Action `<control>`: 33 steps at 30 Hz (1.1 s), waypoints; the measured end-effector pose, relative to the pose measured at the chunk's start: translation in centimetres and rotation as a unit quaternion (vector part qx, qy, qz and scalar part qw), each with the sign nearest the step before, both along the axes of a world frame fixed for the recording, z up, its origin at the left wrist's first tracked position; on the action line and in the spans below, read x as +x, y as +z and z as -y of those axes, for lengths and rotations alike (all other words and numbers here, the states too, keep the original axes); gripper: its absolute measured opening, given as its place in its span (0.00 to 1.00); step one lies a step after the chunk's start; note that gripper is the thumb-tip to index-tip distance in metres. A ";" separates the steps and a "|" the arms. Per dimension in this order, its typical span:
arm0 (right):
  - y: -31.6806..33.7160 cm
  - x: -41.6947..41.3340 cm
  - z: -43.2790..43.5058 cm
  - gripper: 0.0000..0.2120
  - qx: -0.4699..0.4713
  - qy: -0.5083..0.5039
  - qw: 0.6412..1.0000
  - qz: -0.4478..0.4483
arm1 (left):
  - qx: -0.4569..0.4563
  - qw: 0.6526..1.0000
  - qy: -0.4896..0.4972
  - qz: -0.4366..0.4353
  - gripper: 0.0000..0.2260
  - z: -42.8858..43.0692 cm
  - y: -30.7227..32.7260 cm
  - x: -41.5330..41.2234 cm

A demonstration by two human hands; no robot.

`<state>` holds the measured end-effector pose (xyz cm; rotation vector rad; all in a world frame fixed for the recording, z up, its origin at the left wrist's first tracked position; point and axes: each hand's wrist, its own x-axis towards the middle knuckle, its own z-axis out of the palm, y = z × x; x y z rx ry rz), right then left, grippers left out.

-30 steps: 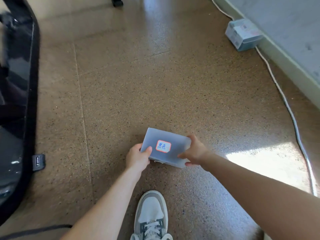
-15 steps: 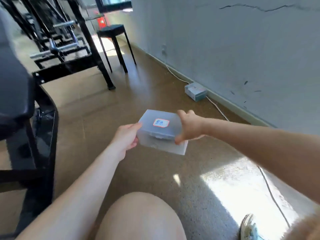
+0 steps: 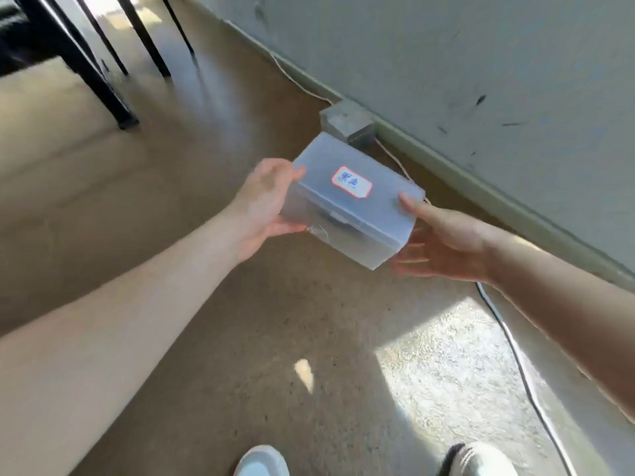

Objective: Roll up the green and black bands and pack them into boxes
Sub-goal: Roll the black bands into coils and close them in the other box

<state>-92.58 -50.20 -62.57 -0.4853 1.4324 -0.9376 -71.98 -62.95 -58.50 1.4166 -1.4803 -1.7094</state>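
Above the floor, the left hand and right hand are gripping a closed frosted box by its ends — contents hidden.

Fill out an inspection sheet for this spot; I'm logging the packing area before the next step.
Surface: speckled brown floor, with a sunlit patch at right.
Job's things: lidded translucent box with a red-edged label, held above the floor; second box on the floor by the wall; bands: nothing seen.
Clutter: nothing seen.
Grippers: left hand and right hand grip the held box's ends, thumbs on the lid.
Cables: cable runs along the floor beside the wall.
Surroundings: marked grey wall, black furniture legs, shoes at the bottom.
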 end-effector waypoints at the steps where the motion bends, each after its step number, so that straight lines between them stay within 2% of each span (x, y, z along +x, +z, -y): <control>1: -0.9 0.0 0.2 0.31 0.012 -0.010 0.999 0.030 | 0.036 0.999 0.009 -0.001 0.09 0.5 -1.3 -0.5; 5: -0.7 -0.3 0.9 0.20 0.037 -0.136 0.988 0.060 | 0.206 0.976 0.065 -0.007 0.22 1.4 -2.6 -3.1; 7: 1.0 -0.4 1.5 0.16 0.077 -0.184 0.978 0.062 | 0.269 0.962 0.040 0.030 0.29 0.8 -1.5 -5.1; 9: 3.4 -0.8 2.1 0.16 0.103 -0.212 0.970 0.055 | 0.319 0.946 -0.022 0.055 0.27 -0.6 0.8 -7.6; 11: 6.0 -1.9 3.2 0.18 0.116 -0.235 0.964 0.043 | 0.344 0.936 -0.045 0.059 0.24 -1.1 2.9 -9.8; 15: 9.5 -4.8 8.1 0.14 0.121 -0.226 0.964 0.064 | 0.333 0.943 0.010 0.017 0.27 3.1 4.6 -12.6; 18: 8.9 -7.2 14.5 0.13 0.124 -0.238 0.959 0.096 | 0.296 0.954 0.045 0.009 0.30 8.7 4.0 -15.8; 20: 7.1 -8.8 19.9 0.14 0.124 -0.255 0.952 0.113 | 0.289 0.955 0.070 -0.011 0.25 13.1 2.6 -18.1; 23: 3.8 -11.2 28.1 0.12 0.107 -0.275 0.947 0.124 | 0.298 0.950 0.074 -0.053 0.12 20.3 -0.8 -21.2; 25: 1.1 -12.7 33.2 0.12 0.102 -0.292 0.944 0.113 | 0.286 0.953 0.072 -0.068 0.13 24.7 -3.6 -23.2; 29: -3.6 -15.2 41.0 0.21 0.091 -0.316 0.939 0.101 | 0.238 0.969 0.065 -0.028 0.16 30.8 -8.5 -26.4; 33: -7.0 -17.2 45.2 0.18 0.098 -0.304 0.943 0.096 | 0.212 0.974 0.067 0.037 0.17 34.2 -12.9 -28.4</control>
